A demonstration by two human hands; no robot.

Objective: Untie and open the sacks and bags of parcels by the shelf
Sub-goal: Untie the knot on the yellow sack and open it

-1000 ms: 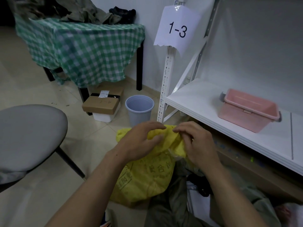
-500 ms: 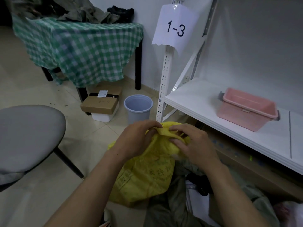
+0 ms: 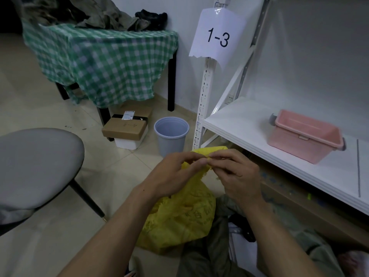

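Pinching the bunched neck of a yellow sack [image 3: 179, 220] from both sides, left hand [image 3: 171, 174] and right hand [image 3: 237, 172], fingers curled, fingertips nearly meeting at the top. Set on the floor just in front of a white shelf [image 3: 249, 124], against dull green bags [image 3: 219, 246]. Nearby: pink tub [image 3: 303, 136] on the shelf, grey bin [image 3: 171, 134], stacked boxes [image 3: 124, 128], grey chair [image 3: 36, 166] at left.

White shelf [image 3: 249, 124], with a pink tub [image 3: 303, 136] standing on its board. Table [image 3: 171, 82] under a green checked cloth [image 3: 103, 62], heaped with crumpled clothes [image 3: 95, 15]. Pale tiled floor [image 3: 40, 108], bearing a yellow sack [image 3: 179, 216], a grey bin [image 3: 171, 134] just behind it, a brown box [image 3: 124, 128] stacked on a white box [image 3: 127, 143] by the table's legs, and a chair [image 3: 36, 166] at left.
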